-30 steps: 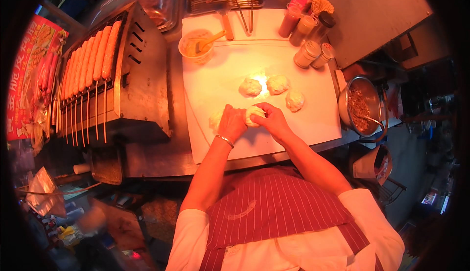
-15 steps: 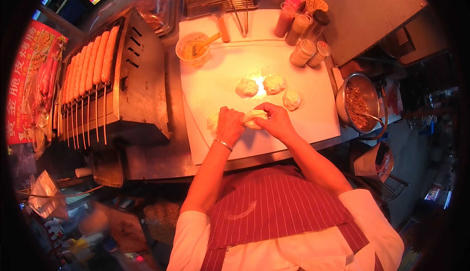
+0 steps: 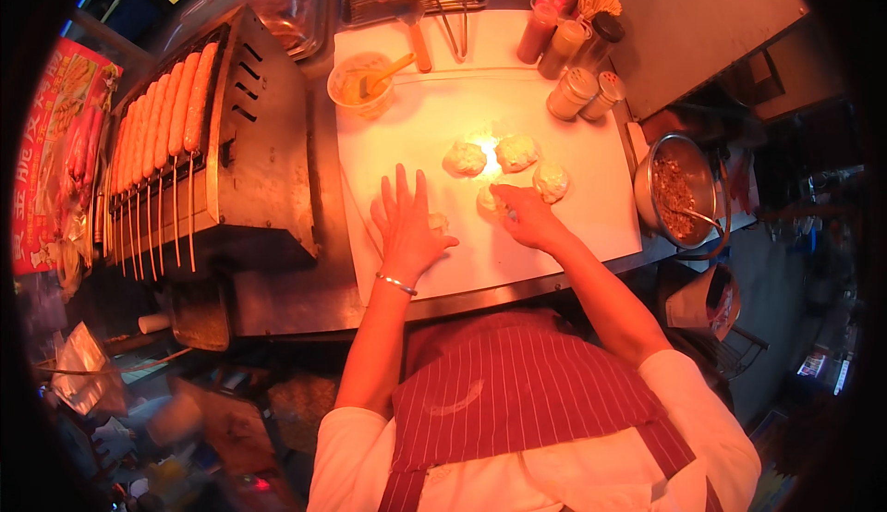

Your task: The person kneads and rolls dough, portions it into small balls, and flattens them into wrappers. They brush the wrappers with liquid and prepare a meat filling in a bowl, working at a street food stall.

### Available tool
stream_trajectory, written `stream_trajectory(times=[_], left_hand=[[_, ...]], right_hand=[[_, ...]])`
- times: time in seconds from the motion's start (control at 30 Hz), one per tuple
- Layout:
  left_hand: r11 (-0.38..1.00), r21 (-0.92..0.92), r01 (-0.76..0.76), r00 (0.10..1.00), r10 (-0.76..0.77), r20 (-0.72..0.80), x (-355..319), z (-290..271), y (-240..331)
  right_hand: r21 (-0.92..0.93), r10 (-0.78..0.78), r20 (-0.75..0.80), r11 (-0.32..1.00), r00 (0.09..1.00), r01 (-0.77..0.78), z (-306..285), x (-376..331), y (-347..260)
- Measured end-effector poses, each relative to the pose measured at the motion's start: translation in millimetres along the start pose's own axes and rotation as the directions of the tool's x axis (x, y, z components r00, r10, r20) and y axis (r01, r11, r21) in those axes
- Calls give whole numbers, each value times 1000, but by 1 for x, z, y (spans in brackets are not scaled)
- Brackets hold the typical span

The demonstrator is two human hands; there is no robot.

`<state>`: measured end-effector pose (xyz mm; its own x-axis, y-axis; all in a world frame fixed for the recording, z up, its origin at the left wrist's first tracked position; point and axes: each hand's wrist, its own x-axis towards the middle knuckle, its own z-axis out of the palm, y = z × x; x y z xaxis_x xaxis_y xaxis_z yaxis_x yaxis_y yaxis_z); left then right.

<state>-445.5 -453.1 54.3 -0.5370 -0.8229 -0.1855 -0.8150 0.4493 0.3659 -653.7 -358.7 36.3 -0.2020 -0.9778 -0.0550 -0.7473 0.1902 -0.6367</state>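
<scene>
My left hand [image 3: 405,225] is spread flat with fingers apart over the white board [image 3: 480,267]. A pale lump of dough [image 3: 438,223] shows between its thumb and forefinger, mostly hidden by the hand. My right hand [image 3: 533,220] has its fingers bent together at the edge of a dough ball [image 3: 487,201] resting on the board. Just beyond sit three more filled-looking dough balls: one on the left [image 3: 465,159], one at the middle [image 3: 516,152] and one on the right [image 3: 551,182]. Bright lamp light falls among them.
Left stands a metal grill [image 3: 263,142] with skewered sausages [image 3: 171,110]. A tub with an orange-handled brush [image 3: 388,72] is at the board's back left. Shakers [image 3: 573,93] and sauce bottles [image 3: 536,33] stand back right; a steel bowl of filling [image 3: 673,184] sits right.
My hands have come apart. The dough they both held now lies on the board by my right hand, further forward. My left hand has moved left and opened flat.
</scene>
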Motion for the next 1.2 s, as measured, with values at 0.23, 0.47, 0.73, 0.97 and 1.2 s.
stream_trajectory(times=[0.23, 0.47, 0.73, 0.97, 1.2], left_hand=[[981, -184, -61, 998, 55, -37, -19, 32, -34], [887, -452, -95, 992, 48, -113, 10, 6, -39], [904, -413, -109, 986, 45, -162, 42, -8, -52], [851, -496, -174, 903, -63, -425, 23, -17, -12], [-11, -1000, -11, 998, -63, -11, 6, 36, 44]], right_hand=[[-98, -25, -62, 995, 998, 19, -22, 16, 2], [-165, -127, 128, 975, 984, 147, 20, 12, 14], [-193, -260, 9, 947, 965, 257, 15, -3, -2], [-287, 167, -386, 913, 907, -290, -28, 15, 41], [135, 249, -37, 961, 968, -242, -58, 12, 15]])
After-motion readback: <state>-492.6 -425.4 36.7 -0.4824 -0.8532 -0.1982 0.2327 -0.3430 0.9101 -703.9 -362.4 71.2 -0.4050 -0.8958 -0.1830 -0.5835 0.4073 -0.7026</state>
